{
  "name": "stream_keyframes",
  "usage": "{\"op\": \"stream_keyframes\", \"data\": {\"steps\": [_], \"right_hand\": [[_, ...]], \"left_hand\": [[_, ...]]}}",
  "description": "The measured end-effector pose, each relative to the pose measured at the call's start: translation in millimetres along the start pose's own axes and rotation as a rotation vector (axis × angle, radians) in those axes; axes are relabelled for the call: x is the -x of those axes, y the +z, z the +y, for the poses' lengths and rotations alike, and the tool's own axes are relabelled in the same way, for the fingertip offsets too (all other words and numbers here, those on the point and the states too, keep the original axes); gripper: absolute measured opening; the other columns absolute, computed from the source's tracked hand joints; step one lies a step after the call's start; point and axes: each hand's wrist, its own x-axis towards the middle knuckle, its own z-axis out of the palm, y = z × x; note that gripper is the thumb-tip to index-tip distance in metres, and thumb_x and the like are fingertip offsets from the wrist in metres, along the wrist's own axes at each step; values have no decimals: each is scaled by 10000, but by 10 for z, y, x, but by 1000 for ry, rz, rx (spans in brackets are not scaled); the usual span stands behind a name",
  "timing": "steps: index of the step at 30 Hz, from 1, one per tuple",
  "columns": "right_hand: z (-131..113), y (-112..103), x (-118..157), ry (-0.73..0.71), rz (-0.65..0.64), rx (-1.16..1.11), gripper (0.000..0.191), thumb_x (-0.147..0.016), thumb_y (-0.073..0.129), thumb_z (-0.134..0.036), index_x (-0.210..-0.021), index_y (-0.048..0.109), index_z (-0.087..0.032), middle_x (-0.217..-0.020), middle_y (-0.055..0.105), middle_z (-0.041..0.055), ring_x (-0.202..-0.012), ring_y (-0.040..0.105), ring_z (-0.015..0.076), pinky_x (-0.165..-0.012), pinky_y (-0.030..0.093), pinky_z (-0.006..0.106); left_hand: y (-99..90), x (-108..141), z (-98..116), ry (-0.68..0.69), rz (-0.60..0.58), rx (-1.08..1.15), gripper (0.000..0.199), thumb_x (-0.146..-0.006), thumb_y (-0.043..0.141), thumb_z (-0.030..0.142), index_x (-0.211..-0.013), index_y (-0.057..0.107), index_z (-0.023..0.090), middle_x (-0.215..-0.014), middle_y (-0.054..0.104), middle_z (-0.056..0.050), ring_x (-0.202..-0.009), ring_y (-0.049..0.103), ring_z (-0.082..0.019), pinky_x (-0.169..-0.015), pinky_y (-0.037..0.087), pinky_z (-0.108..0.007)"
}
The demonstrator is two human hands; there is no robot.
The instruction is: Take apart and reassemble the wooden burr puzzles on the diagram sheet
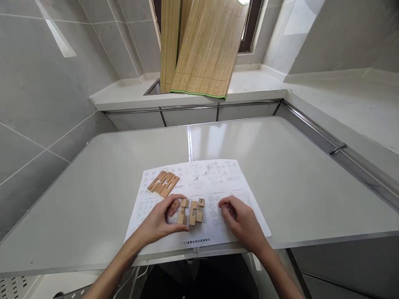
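Observation:
My left hand (pixel 162 218) has its thumb and index finger around the two ends of a notched wooden block (pixel 182 215). Just right of that block, a second notched block (pixel 193 213) and a third block marked with a numeral (pixel 200 211) stand side by side on the printed sheet (pixel 218 241). My right hand (pixel 238 220) rests on the sheet's right half, apart from the blocks. Its fingers are curled together and nothing shows in them. Beyond my left hand, several flat slotted wooden pieces (pixel 163 183) with numerals lie side by side on the paper.
The sheet carries small line diagrams and lies on a light grey table (pixel 299 178) with a seam down its middle. Behind the table runs a white ledge (pixel 255 83) with a metal rail. A bamboo mat (pixel 204 50) hangs down by the window. Tiled wall (pixel 46 83) borders the left.

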Motion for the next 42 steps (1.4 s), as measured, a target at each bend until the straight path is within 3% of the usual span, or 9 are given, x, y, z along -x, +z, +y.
{"op": "stream_keyframes", "data": {"steps": [7, 13, 16, 21, 26, 29, 32, 37, 42], "right_hand": [[-107, 22, 91, -76, -73, 93, 165, -1081, 490, -274, -1088, 654, -255, -1009, 726, 50, -893, 702, 214, -762, 567, 329], [-232, 271, 174, -232, -150, 190, 205, -1057, 554, -244, -1249, 618, -275, -1025, 717, 49, -815, 720, 196, -689, 588, 292], [-246, 359, 170, -229, -167, 241, 214, -1045, 607, -290, -1257, 631, -268, -958, 706, 47, -784, 714, 201, -649, 579, 281], [-302, 344, 136, -131, -167, 164, 164, -1052, 621, -367, -1165, 695, -273, -877, 680, 29, -688, 660, 181, -613, 535, 273], [-411, 256, 121, 249, -192, -144, 307, -998, 681, -527, -1135, 718, -255, -776, 685, 28, -635, 611, 194, -610, 529, 290], [-507, 237, 99, 418, -208, -405, 364, -997, 657, -578, -1149, 688, -248, -904, 744, 73, -665, 609, 202, -666, 542, 326], [-610, 271, 68, 449, -183, -564, 379, -983, 668, -592, -1115, 677, -236, -1075, 739, 123, -684, 609, 204, -644, 523, 341], [-678, 413, 65, 409, -239, -673, 336, -1017, 636, -562, -1124, 653, -244, -981, 707, 95, -697, 585, 199, -626, 497, 330], [-660, 565, 109, 425, -351, -822, 335, -1026, 644, -536, -1211, 634, -258, -1022, 703, 89, -672, 563, 174, -624, 476, 327]], "left_hand": [[-30, 52, -38, -39, 0, 263, 674, -812, 894, 413, -1361, 526, 283, -875, 560, 38, -769, 545, -155, -737, 495, -291], [51, 136, -170, -60, 41, 406, 663, -835, 879, 369, -1368, 493, 292, -974, 633, 7, -787, 622, -150, -782, 565, -309], [96, 141, -211, -43, 72, 452, 663, -834, 881, 330, -1368, 491, 285, -964, 652, 5, -795, 653, -151, -785, 572, -301], [99, 142, -205, -46, 94, 461, 651, -820, 886, 313, -1350, 510, 279, -963, 672, 1, -785, 662, -152, -773, 577, -297], [102, 149, -211, -56, 97, 462, 665, -811, 893, 313, -1354, 510, 280, -969, 676, 0, -812, 677, -165, -785, 585, -306], [106, 142, -205, -40, 109, 470, 667, -809, 895, 315, -1355, 513, 280, -986, 679, -1, -816, 680, -164, -792, 592, -314], [107, 136, -192, -27, 118, 483, 669, -808, 895, 312, -1357, 514, 277, -999, 676, 0, -810, 679, -161, -778, 595, -313], [115, 141, -202, -11, 107, 489, 677, -814, 886, 271, -1372, 502, 272, -998, 681, 4, -805, 680, -152, -773, 590, -304], [118, 147, -213, 23, 104, 477, 642, -852, 859, 278, -1383, 498, 274, -1039, 693, -7, -822, 677, -149, -791, 585, -308]]}}
